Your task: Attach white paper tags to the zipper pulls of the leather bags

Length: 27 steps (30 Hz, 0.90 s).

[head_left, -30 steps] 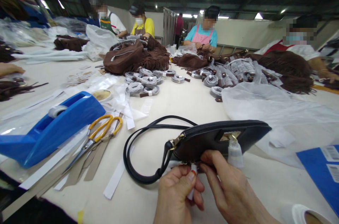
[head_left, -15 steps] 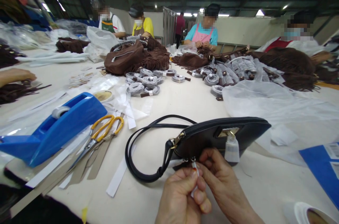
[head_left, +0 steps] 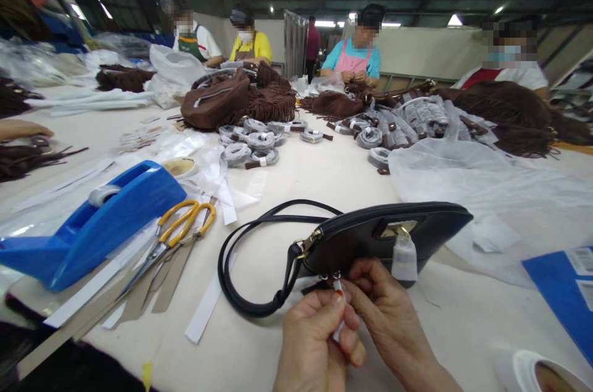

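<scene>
A small black zip bag (head_left: 380, 237) with a looped black strap (head_left: 241, 268) lies on the white table (head_left: 333, 182) right in front of me. My left hand (head_left: 315, 342) and my right hand (head_left: 389, 318) meet at the bag's lower edge. Both pinch a small white strip (head_left: 338, 312) that hangs from a metal zip pull. A gold plate on the bag's front carries a wrapped white tag (head_left: 404, 256).
A blue tape dispenser (head_left: 88, 225) and yellow-handled scissors (head_left: 178, 231) lie at my left among paper strips. Brown fringed bags (head_left: 241, 102) and wrapped straps (head_left: 259, 145) fill the table's middle. Several people work at the far side. A blue sheet (head_left: 565, 287) lies at right.
My hands slid a little up and left along the bag's lower edge, and now both pinch the white strip at the zip pull. The bag has barely moved.
</scene>
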Each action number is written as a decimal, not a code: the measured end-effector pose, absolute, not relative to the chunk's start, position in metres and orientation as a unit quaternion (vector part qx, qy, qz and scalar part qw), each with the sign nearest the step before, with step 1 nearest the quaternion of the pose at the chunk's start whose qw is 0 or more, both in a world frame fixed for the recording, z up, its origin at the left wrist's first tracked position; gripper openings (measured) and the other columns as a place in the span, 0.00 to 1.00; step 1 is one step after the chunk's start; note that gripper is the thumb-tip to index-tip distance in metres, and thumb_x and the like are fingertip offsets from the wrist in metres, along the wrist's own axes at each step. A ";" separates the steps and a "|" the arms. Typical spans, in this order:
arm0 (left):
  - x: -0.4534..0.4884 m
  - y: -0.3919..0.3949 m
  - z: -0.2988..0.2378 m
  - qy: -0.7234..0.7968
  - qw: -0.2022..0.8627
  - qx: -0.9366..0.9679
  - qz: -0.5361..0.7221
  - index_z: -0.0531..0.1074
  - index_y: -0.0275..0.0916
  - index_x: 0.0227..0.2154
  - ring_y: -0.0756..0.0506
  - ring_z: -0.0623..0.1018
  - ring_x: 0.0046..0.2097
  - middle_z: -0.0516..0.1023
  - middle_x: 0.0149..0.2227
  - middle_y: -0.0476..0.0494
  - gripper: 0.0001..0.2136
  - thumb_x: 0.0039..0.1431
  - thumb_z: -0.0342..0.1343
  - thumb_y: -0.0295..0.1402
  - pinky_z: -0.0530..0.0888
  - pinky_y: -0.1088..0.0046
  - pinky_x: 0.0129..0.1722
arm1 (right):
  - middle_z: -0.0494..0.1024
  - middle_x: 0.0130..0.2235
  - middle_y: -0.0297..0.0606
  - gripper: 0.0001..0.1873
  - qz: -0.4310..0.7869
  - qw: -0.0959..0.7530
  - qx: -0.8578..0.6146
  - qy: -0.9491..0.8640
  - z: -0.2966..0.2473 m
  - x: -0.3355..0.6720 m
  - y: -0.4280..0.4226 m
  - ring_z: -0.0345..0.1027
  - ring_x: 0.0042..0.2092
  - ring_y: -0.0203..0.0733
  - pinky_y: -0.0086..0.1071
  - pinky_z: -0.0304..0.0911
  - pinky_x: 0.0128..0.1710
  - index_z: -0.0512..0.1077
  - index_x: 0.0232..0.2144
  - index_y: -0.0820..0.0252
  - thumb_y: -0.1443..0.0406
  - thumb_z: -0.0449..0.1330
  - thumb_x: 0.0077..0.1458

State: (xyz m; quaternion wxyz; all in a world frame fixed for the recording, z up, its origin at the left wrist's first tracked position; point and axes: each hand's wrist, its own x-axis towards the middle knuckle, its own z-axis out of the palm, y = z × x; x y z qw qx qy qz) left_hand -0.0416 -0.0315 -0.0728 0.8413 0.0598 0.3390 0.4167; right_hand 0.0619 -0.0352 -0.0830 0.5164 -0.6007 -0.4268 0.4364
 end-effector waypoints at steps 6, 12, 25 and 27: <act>-0.039 -0.034 -0.069 0.376 0.815 0.076 0.435 0.71 0.31 0.21 0.56 0.63 0.14 0.71 0.15 0.49 0.14 0.34 0.69 0.33 0.59 0.80 0.14 | 0.64 0.19 0.26 0.10 0.391 0.513 -0.629 -0.435 -0.076 0.064 -0.034 0.58 0.22 0.31 0.25 0.55 0.21 0.64 0.21 0.58 0.61 0.61 0.45; -0.032 -0.037 -0.066 0.400 0.782 0.089 0.470 0.70 0.32 0.19 0.56 0.62 0.14 0.71 0.15 0.48 0.13 0.34 0.67 0.33 0.59 0.79 0.14 | 0.69 0.22 0.32 0.12 0.461 0.449 -0.614 -0.458 -0.061 0.077 -0.043 0.61 0.26 0.36 0.27 0.58 0.26 0.72 0.24 0.60 0.57 0.58 0.49; -0.032 -0.041 -0.080 0.335 0.822 0.074 0.455 0.71 0.32 0.17 0.54 0.64 0.14 0.72 0.16 0.47 0.13 0.34 0.68 0.35 0.60 0.78 0.14 | 0.67 0.20 0.31 0.15 0.620 0.458 -0.570 -0.285 -0.055 0.070 -0.046 0.61 0.26 0.35 0.28 0.57 0.25 0.73 0.21 0.62 0.55 0.66 0.40; -0.033 -0.041 -0.082 0.320 0.836 0.065 0.442 0.71 0.31 0.18 0.55 0.64 0.14 0.72 0.17 0.47 0.14 0.34 0.69 0.35 0.61 0.78 0.14 | 0.66 0.19 0.31 0.15 0.659 0.454 -0.546 -0.248 -0.053 0.070 -0.045 0.59 0.25 0.34 0.27 0.55 0.24 0.72 0.21 0.63 0.56 0.67 0.38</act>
